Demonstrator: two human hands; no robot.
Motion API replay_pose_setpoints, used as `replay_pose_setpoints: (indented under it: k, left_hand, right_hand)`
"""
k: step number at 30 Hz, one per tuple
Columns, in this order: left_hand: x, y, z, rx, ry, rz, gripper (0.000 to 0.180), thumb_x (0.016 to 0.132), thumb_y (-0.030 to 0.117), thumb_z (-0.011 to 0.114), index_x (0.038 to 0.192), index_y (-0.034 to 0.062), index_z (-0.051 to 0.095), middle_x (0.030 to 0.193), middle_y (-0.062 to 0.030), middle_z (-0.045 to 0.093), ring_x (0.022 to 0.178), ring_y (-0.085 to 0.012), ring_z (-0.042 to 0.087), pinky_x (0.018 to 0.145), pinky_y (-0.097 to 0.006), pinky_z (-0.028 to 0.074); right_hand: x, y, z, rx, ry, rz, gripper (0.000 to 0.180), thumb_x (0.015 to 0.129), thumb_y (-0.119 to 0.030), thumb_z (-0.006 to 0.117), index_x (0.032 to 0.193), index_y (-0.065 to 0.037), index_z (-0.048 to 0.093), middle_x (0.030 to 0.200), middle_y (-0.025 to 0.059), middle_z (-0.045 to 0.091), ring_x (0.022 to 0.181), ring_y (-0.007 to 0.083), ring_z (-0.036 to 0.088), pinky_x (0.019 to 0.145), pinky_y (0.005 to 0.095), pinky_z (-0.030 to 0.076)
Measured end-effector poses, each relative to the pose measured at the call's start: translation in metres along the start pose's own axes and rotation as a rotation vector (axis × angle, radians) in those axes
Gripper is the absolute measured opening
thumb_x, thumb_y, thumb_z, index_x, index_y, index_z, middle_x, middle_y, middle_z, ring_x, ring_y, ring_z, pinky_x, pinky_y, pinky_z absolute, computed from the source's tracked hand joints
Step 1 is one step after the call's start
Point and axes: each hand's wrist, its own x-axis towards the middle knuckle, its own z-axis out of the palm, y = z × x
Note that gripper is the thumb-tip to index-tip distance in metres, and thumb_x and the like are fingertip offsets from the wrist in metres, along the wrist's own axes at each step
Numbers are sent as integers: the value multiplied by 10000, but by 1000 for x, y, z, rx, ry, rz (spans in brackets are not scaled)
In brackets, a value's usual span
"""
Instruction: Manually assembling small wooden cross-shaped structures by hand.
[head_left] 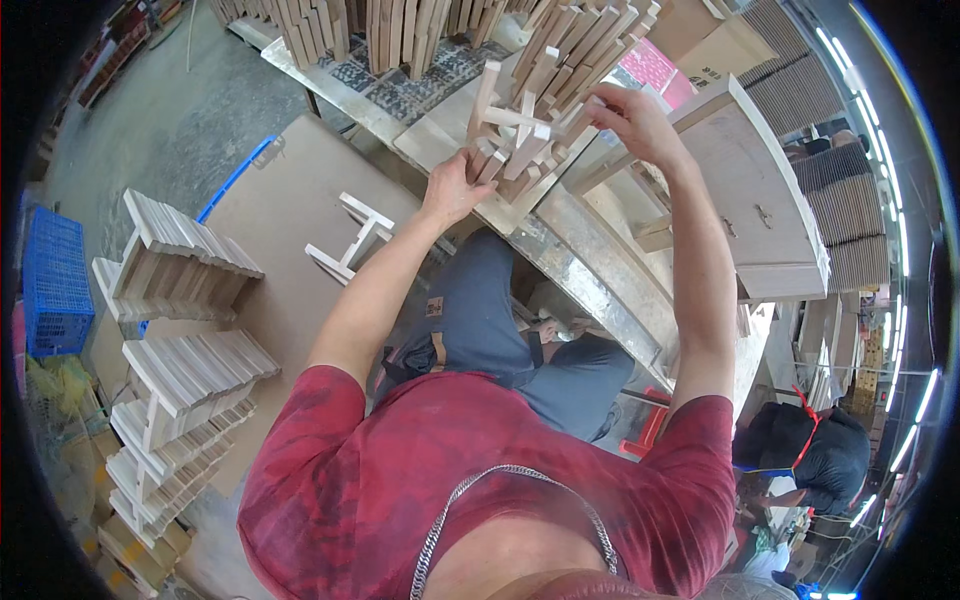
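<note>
At the worktable [575,235] my left hand [456,190] is closed around the lower end of a short wooden piece [488,165] in a cluster of pale wooden parts. Just beyond it, a wooden leg [484,100] stands tilted, joined by a crossbar [508,118] to the parts beside it. My right hand [640,122] is raised at the right of this cluster, its fingers bent together beside upright wooden sticks [580,60]. What its fingertips pinch, if anything, is too unclear to make out.
Stacks of assembled wooden frames [200,375] stand to my left, and one H-shaped frame [352,238] lies nearer. A blue crate [57,283] is at far left. On the right are a large pale panel [755,190] and stacked cardboard [840,215]. Another person [810,455] bends at lower right.
</note>
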Motion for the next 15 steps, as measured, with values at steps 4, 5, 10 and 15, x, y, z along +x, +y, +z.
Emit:
replay_pose_setpoints:
  k: [4, 5, 10, 15]
  left_hand:
    - [-2, -3, 2, -44, -16, 7, 606, 706, 294, 844, 1148, -33, 589, 893, -198, 699, 854, -363, 701, 808, -427, 554]
    - [-2, -4, 3, -34, -9, 11, 606, 698, 290, 848, 1142, -30, 590, 893, -198, 699, 859, -363, 702, 802, -429, 554]
    - [-3, -13, -8, -46, -114, -1, 778, 664, 325, 869, 1241, -69, 525, 1050, -222, 681, 977, -350, 685, 879, -420, 544]
    - [-15, 24, -22, -97, -209, 44, 992, 649, 447, 899, 1322, -120, 440, 1204, -262, 621, 1099, -364, 642, 974, -418, 516]
  right_hand:
    - [-2, 1, 17, -230, -47, 21, 272, 926, -199, 673, 1104, 7, 682, 834, 175, 708, 759, 277, 681, 723, 369, 531]
    - [-3, 6, 24, -232, -51, 7, 260, 919, -197, 675, 1091, -2, 691, 829, 182, 701, 749, 297, 672, 721, 366, 530]
    - [-11, 9, 45, -233, 12, 68, 267, 895, -228, 685, 1061, -20, 700, 834, 212, 692, 782, 351, 680, 734, 416, 532]
    - [-15, 16, 56, -287, 36, 79, 291, 886, -246, 692, 1077, -28, 712, 837, 213, 705, 771, 367, 684, 738, 422, 539]
